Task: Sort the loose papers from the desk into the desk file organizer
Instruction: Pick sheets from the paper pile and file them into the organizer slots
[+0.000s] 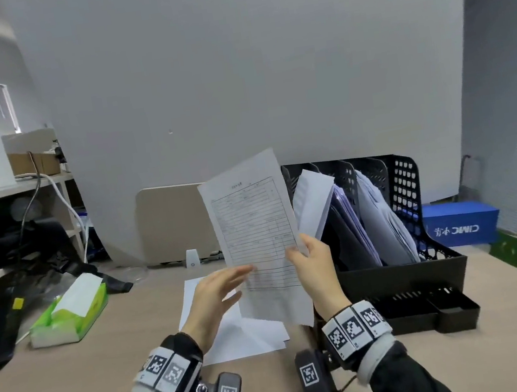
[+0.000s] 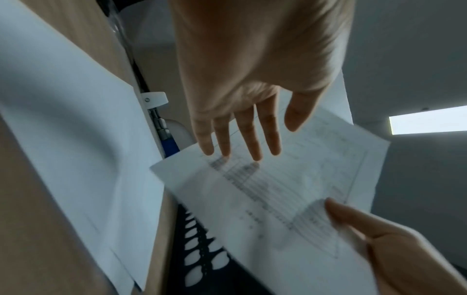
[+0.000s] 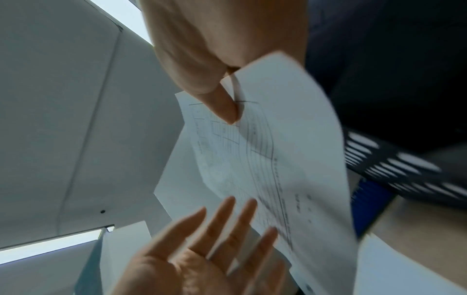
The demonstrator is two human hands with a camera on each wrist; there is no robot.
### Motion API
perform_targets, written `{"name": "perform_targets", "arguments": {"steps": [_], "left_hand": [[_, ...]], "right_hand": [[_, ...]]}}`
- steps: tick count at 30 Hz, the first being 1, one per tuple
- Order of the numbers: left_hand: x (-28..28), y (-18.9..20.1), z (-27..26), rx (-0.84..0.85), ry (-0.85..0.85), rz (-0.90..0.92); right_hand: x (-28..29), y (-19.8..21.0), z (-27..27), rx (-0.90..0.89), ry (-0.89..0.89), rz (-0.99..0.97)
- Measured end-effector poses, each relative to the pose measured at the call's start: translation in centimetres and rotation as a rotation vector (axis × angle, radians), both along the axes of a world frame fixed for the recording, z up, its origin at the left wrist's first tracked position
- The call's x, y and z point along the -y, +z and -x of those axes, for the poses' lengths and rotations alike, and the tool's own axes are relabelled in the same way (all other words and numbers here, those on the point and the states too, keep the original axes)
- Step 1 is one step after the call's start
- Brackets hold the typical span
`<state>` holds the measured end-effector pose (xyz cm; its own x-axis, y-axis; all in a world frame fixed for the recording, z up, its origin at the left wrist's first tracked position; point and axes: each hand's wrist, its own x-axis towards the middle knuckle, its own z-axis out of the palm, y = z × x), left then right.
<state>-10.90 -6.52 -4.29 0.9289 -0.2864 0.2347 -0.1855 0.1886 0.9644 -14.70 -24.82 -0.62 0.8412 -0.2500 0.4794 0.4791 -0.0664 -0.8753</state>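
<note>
Sheet in hand: I have one printed form [image 1: 255, 229] lifted upright over the table [image 1: 92, 368], just left of the organizer [image 1: 405, 278]. Prob. held face-on so I can read it before choosing a slot (judgement).
R hand: right hand [image 1: 315, 264] pinches the form's right edge, thumb in front, fingers behind.
L hand: left hand [image 1: 217, 291] flat, fingers straight and spread, holding nothing; tips at the form's lower left. Touching or just short, can't tell.
Remaining papers: loose stack [image 1: 236, 332] lies flat on table under both hands, not yet filed.
Organizer: black, perforated walls; slots already hold sheets and folders, leaning. One white sheet [image 1: 314, 201] sticks out of the left slot.
Head view only: layout, i.e. form vs. organizer vs. stack; tissue pack [image 1: 71, 312] far left.
L wrist view only: underside of my straight fingers [image 2: 225, 139] over the form.
R wrist view only: thumb [image 3: 222, 103] pressed on print side; confirms pinch.
</note>
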Motion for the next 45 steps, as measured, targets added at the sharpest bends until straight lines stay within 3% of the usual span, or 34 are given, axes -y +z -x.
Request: {"name": "perform_targets", "arguments": {"steps": [6,13,17,21,26,31,35,41,45], "left_hand": [[5.5,4.1,1.2,0.017,0.061,-0.095],[14.2,10.3,4.4,0.07,-0.232,-0.192],[19.4,11.7,5.6,0.036,-0.362,-0.305],[23.6,11.7,5.7,0.015,-0.298,-0.491],[26.9,11.4,4.4,-0.009,-0.278,-0.585],[27.3,10.7,2.9,0.067,-0.207,-0.646],[27.8,9.9,2.6,0.152,-0.199,-0.705],[27.9,9.6,1.3,0.284,0.034,-0.687],[26.9,10.4,0.1,0.419,0.175,-0.689]], "right_hand": [[4.6,6.8,2.5,0.152,-0.127,-0.066],[13.0,13.3,5.7,0.339,-0.396,-0.152],[16.7,15.1,6.6,0.462,-0.587,-0.194],[18.6,14.7,6.4,0.473,-0.676,-0.092],[20.3,13.3,5.1,0.539,-0.764,0.058],[20.5,11.8,3.9,0.654,-0.885,0.207],[20.6,11.4,3.2,0.744,-0.981,0.181],[20.3,9.2,1.1,0.669,-0.859,0.272],[20.3,7.2,-1.5,0.516,-0.713,0.252]]}}
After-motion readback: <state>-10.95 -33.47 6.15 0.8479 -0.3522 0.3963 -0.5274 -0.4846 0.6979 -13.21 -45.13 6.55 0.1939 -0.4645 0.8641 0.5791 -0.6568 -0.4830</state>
